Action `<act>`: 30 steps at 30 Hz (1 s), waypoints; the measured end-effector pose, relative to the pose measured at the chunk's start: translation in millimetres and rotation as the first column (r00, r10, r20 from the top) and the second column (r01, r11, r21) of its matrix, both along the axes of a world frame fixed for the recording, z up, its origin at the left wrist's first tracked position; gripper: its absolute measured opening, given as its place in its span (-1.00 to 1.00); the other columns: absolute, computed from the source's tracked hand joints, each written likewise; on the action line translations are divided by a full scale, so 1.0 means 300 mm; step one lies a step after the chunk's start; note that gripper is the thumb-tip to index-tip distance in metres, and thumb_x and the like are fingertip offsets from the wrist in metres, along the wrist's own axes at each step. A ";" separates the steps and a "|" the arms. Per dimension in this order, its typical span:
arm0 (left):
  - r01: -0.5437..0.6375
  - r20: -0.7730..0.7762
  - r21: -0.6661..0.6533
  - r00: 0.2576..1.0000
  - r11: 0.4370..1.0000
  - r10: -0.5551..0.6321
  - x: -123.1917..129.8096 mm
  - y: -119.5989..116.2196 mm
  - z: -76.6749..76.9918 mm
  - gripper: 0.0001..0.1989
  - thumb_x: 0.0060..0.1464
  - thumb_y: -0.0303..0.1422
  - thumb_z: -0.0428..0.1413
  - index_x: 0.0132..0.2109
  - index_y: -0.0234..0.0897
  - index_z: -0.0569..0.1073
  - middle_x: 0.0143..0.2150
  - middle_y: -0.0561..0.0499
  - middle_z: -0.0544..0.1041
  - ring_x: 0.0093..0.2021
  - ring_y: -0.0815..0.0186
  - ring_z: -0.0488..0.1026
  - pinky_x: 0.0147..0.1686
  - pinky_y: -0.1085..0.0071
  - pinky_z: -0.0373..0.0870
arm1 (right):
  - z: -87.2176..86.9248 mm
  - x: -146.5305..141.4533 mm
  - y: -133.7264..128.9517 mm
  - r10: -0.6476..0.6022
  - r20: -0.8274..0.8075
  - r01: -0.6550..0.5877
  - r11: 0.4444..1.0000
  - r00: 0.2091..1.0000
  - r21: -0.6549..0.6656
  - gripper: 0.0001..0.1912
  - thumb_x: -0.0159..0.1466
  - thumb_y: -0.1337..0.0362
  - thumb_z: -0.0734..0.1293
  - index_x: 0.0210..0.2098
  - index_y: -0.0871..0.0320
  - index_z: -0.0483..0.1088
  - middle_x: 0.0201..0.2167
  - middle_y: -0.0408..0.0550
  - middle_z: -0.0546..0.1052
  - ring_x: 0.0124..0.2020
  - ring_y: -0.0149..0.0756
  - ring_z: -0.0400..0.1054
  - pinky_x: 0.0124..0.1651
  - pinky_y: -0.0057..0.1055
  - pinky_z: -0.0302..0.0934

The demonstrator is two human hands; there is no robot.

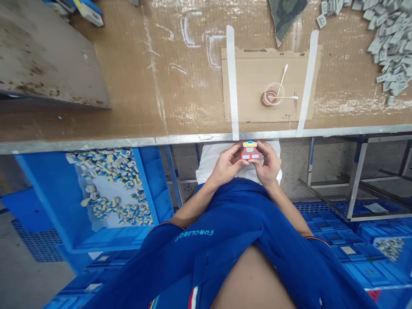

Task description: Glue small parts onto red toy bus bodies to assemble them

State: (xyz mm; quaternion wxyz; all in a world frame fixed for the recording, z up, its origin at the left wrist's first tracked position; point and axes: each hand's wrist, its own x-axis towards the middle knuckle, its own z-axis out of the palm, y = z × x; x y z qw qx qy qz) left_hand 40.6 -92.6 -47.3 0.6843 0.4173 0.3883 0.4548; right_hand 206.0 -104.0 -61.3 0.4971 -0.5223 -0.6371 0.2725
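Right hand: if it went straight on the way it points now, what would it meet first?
The small red-and-blue toy it already touches; beyond that probably the left hand, though depth is unclear.

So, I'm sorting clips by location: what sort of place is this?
Probably a small-parts assembly workshop: a blue crate of loose small pieces, a heap of grey pieces on a worn workbench, while the left hand and right hand hold a small red block model.

the metal bench edge [154, 140] runs across just beyond the left hand [227, 165] and right hand [269, 165]. past it, hands could pass far between two white tape strips [232, 81], up to a glass cup [273, 95] with cotton swabs [283, 77]. a blue crate [151, 184] stands below the bench at left; grey pieces [389, 51] heap far right.
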 end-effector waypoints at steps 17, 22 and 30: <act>-0.162 -0.218 0.154 0.957 0.975 0.193 0.048 -0.029 -0.024 -0.48 0.26 0.03 0.24 0.06 -0.37 0.55 -0.09 -0.19 0.71 -0.16 0.17 0.69 -0.18 0.38 0.59 | 0.035 0.028 0.004 0.036 0.042 -0.037 0.999 0.998 0.027 -0.48 0.36 0.29 0.48 0.29 -0.07 0.47 0.06 -0.03 0.71 0.02 -0.17 0.66 0.06 -0.21 0.62; -0.159 -0.279 0.132 0.941 0.978 0.191 0.053 -0.032 -0.018 -0.49 0.26 0.04 0.22 0.03 -0.35 0.53 -0.17 -0.14 0.70 -0.24 0.21 0.66 -0.22 0.38 0.56 | 0.026 0.021 0.001 0.010 0.026 -0.010 0.999 1.000 0.035 -0.53 0.37 0.28 0.47 0.25 -0.06 0.50 0.03 -0.04 0.72 0.00 -0.13 0.67 0.04 -0.17 0.64; -0.122 -0.293 0.112 0.944 0.986 0.150 0.037 -0.023 -0.008 -0.40 0.21 0.14 0.21 0.01 -0.36 0.55 -0.13 -0.17 0.70 -0.23 0.18 0.65 -0.23 0.37 0.55 | -0.014 0.023 -0.005 -0.029 0.097 0.031 0.999 0.995 -0.019 -0.64 0.42 -0.01 0.39 0.08 0.04 0.57 -0.08 0.04 0.73 -0.04 -0.07 0.67 -0.01 -0.08 0.64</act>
